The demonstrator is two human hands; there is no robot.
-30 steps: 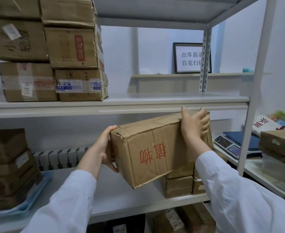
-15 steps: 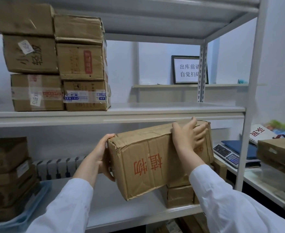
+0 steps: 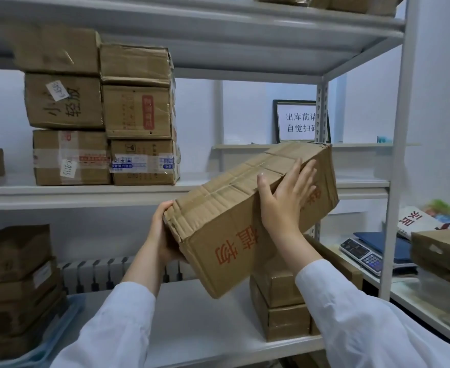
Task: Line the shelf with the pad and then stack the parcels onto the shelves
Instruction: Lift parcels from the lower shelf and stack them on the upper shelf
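I hold a long brown cardboard parcel [image 3: 226, 229] with red characters, tilted so its far end points up toward the middle shelf [image 3: 86, 193]. My left hand [image 3: 163, 235] cups its near left corner. My right hand [image 3: 285, 197] grips over its top edge on the right. The parcel hangs in front of the shelf edge, above the lower shelf [image 3: 205, 328]. Stacked parcels [image 3: 136, 115] fill the left part of the middle shelf. No pad is visible on that shelf.
Two small boxes [image 3: 279, 301] stand on the lower shelf under the parcel, and dark boxes in a blue tray [image 3: 14, 288] sit at its left. A white upright post [image 3: 396, 181] bounds the shelf on the right. Beyond it are a scale [image 3: 362, 254] and more boxes [image 3: 441, 251].
I have raised the parcel and tipped its right end upward toward the middle shelf. My view has tilted up, showing more of the upper shelves.
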